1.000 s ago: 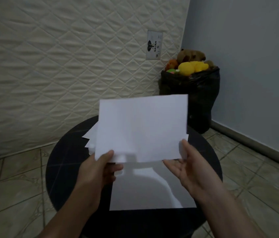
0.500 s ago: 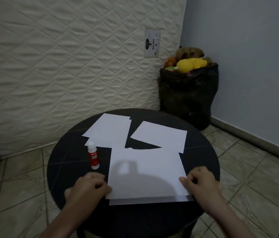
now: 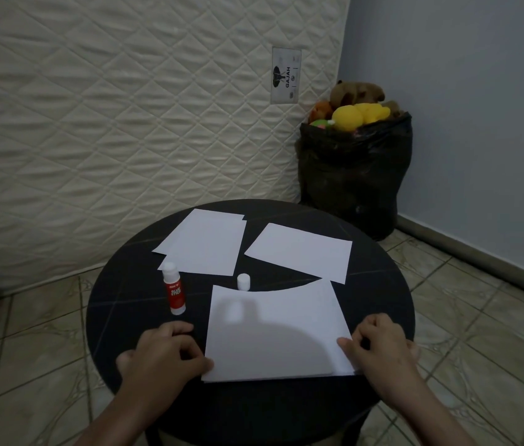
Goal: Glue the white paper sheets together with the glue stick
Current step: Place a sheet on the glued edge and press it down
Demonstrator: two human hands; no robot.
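A second ago the top sheet was up in the air between both hands; now it is down flat on the near stack (image 3: 273, 333), and both hands have dropped to its near corners. The left hand (image 3: 164, 355) sits curled at the stack's near-left corner, fingers (image 3: 204, 362) bunched together and pressing on the paper edge, nothing lifted. The right hand (image 3: 379, 346) mirrors it at the near-right corner, fingers curled in, thumb tip on the edge where a sliver of the lower sheet peeks out.

Here is the one that matters: the glue stick (image 3: 173, 289) stands upright on the dark round bench (image 3: 119, 304), just left of the stack's far-left corner, uncapped it seems, because a small white cap (image 3: 243, 281) stands right at the stack's far edge. The stick lies straight ahead of the left hand, long axis vertical, so the left hand is clearly the nearer one; the right would have to cross the whole stack.

Beyond the stack lie two more lots of paper: a left pile (image 3: 205, 243) behind the glue stick and a single right sheet (image 3: 302, 251). Looks like pressing down now, more gluing to follow.
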